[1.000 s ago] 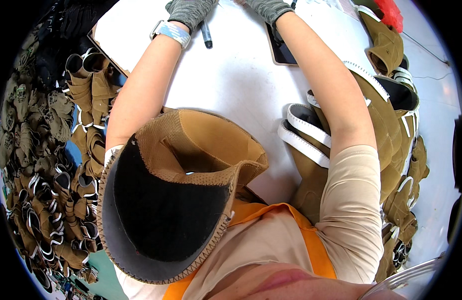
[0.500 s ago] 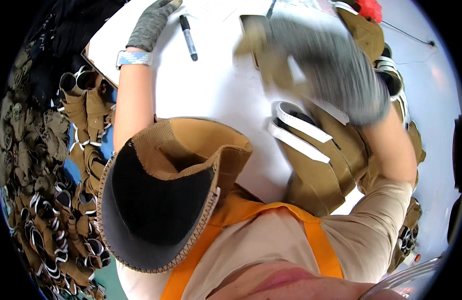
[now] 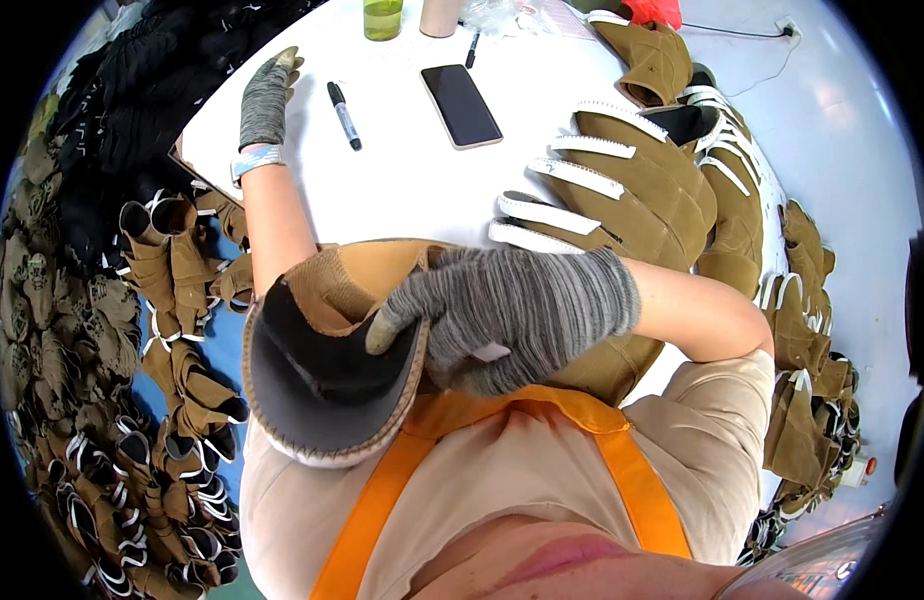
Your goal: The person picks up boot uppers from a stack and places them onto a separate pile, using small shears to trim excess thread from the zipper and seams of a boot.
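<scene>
A brown boot upper (image 3: 332,405) with a stitched edge, a black patch and grey lining leans against my chest on the left side. My right hand (image 3: 527,315), in a grey knitted glove, grips its side; the thumb presses on the dark lining and the other fingers are hidden behind. Farther off, my left hand (image 3: 270,98), in a matching glove with bare-looking tan fingertips, lies at the table's left edge with its fingers stretched out and holds nothing. The upper covers part of my left forearm.
A black marker (image 3: 344,116), a phone (image 3: 463,106) and a pen (image 3: 473,49) lie on the white table (image 3: 402,180). Overlapping brown uppers with white edges (image 3: 652,190) line the right side. A bottle with green liquid (image 3: 382,20) stands at the back. Brown uppers (image 3: 162,500) are heaped at left.
My right hand has come down and left from above the phone and taken hold of the boot upper. The view has shifted, showing the phone and stacked uppers uncovered.
</scene>
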Available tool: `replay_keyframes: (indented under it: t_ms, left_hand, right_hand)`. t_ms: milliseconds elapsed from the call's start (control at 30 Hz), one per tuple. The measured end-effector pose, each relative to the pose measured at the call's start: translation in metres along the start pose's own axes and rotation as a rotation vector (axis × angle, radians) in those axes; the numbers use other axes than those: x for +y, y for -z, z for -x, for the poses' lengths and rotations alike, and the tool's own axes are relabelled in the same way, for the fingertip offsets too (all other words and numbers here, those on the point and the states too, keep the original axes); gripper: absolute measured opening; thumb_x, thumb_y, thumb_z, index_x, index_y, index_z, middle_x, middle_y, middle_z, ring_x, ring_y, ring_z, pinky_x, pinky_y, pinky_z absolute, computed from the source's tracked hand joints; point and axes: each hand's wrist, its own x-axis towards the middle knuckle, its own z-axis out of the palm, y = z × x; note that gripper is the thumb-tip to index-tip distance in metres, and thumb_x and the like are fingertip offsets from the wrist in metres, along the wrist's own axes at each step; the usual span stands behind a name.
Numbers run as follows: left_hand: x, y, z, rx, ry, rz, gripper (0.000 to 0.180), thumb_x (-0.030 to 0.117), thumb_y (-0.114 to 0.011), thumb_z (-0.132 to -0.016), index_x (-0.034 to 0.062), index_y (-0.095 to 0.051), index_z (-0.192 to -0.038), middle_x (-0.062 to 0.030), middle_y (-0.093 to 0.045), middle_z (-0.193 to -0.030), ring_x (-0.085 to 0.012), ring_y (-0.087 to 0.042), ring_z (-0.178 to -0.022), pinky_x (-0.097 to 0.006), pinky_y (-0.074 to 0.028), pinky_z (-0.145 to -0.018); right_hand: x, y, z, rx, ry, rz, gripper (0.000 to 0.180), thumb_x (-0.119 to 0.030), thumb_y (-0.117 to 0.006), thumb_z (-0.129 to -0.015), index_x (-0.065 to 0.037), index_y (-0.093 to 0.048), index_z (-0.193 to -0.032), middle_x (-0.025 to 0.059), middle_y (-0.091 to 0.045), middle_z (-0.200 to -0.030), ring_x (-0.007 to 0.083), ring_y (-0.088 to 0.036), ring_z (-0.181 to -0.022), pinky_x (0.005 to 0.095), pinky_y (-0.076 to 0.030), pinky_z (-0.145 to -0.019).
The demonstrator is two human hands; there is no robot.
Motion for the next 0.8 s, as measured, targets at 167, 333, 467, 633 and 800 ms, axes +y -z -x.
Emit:
replay_keyframes:
  t_ms: [167, 333, 467, 633, 800]
  left_hand:
    - [-0.004, 0.011, 0.023, -0.138, -0.369, 0.435, 0.074, 0.065, -0.047, -0.096, 0.0094, -0.049, -0.143, -0.0142, -0.056, -0.139, -0.0240, -0.051, -0.131, -0.038, -0.037, -0.112]
    - [0.113, -0.048, 0.144, -0.785, -0.306, 0.704, 0.119, 0.093, -0.027, -0.074, -0.0048, -0.052, -0.137, -0.0178, -0.058, -0.136, -0.0269, -0.055, -0.126, -0.040, -0.038, -0.113]
    - [0.133, -0.060, 0.164, -0.947, -0.587, 0.528, 0.100, 0.079, -0.048, -0.083, -0.0014, -0.047, -0.142, -0.0160, -0.056, -0.137, -0.0268, -0.054, -0.125, -0.038, -0.044, -0.107]
    - [0.140, -0.076, 0.184, -1.018, -0.647, 0.209, 0.093, 0.061, -0.076, -0.076, 0.0001, -0.050, -0.141, -0.0145, -0.060, -0.131, -0.0253, -0.057, -0.122, -0.037, -0.046, -0.103]
    - [0.159, -0.132, 0.245, -0.966, -0.229, 0.599, 0.080, 0.049, -0.080, -0.080, 0.0031, -0.049, -0.138, -0.0119, -0.057, -0.135, -0.0238, -0.060, -0.120, -0.034, -0.053, -0.101]
  right_hand:
    - [-0.001, 0.030, 0.010, 0.233, -0.116, 0.138, 0.020, -0.012, -0.073, -0.085, -0.006, -0.071, -0.104, 0.0063, -0.063, -0.108, 0.0199, -0.061, -0.099, 0.0310, -0.052, -0.085]
    - [0.004, 0.087, 0.080, 0.502, -0.204, 0.520, 0.029, -0.015, -0.068, -0.086, 0.002, -0.067, -0.110, 0.0093, -0.071, -0.098, 0.0202, -0.067, -0.094, 0.0328, -0.053, -0.089]
    - [-0.017, 0.084, 0.099, 0.767, -0.227, -0.112, 0.028, -0.017, -0.070, -0.088, 0.000, -0.067, -0.110, 0.0096, -0.068, -0.100, 0.0217, -0.067, -0.099, 0.0357, -0.054, -0.096]
    - [-0.065, 0.065, 0.121, 0.921, -0.239, -0.575, 0.020, -0.015, -0.064, -0.091, 0.001, -0.065, -0.102, 0.0125, -0.066, -0.103, 0.0275, -0.063, -0.098, 0.0447, -0.048, -0.101]
    - [-0.107, 0.047, 0.157, 1.075, -0.183, -0.749, 0.024, -0.016, -0.061, -0.094, 0.000, -0.067, -0.110, 0.0152, -0.070, -0.104, 0.0283, -0.066, -0.097, 0.0415, -0.053, -0.094]
